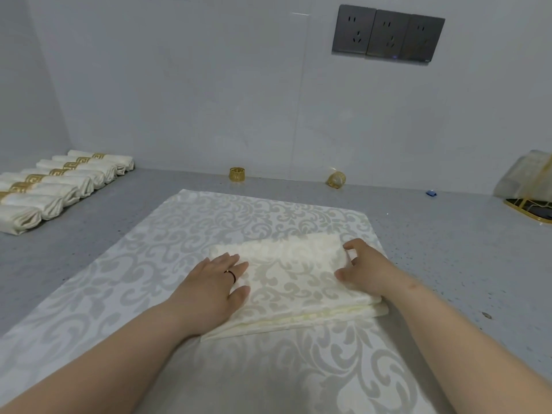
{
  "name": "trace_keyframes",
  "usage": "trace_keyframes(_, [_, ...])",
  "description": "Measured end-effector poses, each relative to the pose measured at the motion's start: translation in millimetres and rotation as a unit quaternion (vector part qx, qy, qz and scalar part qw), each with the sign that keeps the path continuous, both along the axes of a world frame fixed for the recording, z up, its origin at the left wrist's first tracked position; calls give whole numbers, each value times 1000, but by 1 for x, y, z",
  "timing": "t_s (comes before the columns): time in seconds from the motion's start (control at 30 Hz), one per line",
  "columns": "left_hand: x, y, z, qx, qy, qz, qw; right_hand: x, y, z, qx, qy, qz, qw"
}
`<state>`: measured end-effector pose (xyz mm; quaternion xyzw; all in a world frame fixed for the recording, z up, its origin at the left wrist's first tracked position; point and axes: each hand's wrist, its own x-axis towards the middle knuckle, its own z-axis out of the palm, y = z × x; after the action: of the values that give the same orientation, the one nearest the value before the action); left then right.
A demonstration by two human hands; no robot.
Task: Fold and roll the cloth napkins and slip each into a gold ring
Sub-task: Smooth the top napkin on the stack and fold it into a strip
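My left hand (pixel 219 276) lies flat, fingers straight, on a folded napkin (pixel 286 276). My right hand (pixel 363 268) pinches the napkin's right edge. The napkin sits on a patterned cloth (pixel 167 234) spread over the grey worktop (pixel 433 234). Two gold rings (pixel 237 174) (pixel 336 179) stand by the wall. Ringed rolls (pixel 59 186) line the left.

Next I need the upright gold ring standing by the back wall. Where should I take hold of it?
Pinch the gold filigree ring across its outer sides from above. It stands upright with its opening facing up and nothing beside it, so a top-down pinch probably suits it. The wall close behind leaves little room there.
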<state>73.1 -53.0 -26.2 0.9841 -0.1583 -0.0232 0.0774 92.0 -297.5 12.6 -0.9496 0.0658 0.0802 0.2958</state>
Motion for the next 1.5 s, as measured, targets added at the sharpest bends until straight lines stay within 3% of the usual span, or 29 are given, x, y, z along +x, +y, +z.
trace_keyframes(0.07, [-1,-1,-2,14,-6,1,1000,-7,8,4,-156,-36,19,987])
trace_keyframes(0.13, [-1,0,-3,14,-13,1,1000,-15,22,3,-304,-122,47,944])
trace_keyframes(0.23, [-1,-1,-3,8,-17,1,1000,-29,56,-4,-249,-168,165,939])
trace_keyframes(0.37, [-1,-1,-3,2,-13,2,1000,-41,83,-24,-196,-79,275,938])
trace_keyframes(0.73, [-3,-2,-1,28,27,62,997,-35,4,-20,-259,44,124,957])
trace_keyframes(0.87, [-3,-3,-1,30,31,56,997,-20,30,-6,-318,-60,116,939])
trace_keyframes(0.97, [-2,-2,-1,33,30,54,998,-8,69,-4,-245,-160,178,940])
trace_keyframes(1.03, [-2,-1,-2,37,27,54,998,2,93,-11,-200,-176,230,936])
trace_keyframes(1.23, [-1,-1,-4,35,16,52,998,20,96,-31,-177,-90,250,948])
trace_keyframes(1.37, [2,2,-10,38,-9,42,998,20,60,-28,-206,-52,205,955])
trace_keyframes(1.5, [-1,4,-9,-27,-53,-30,998,20,28,-30,-216,-41,152,963])
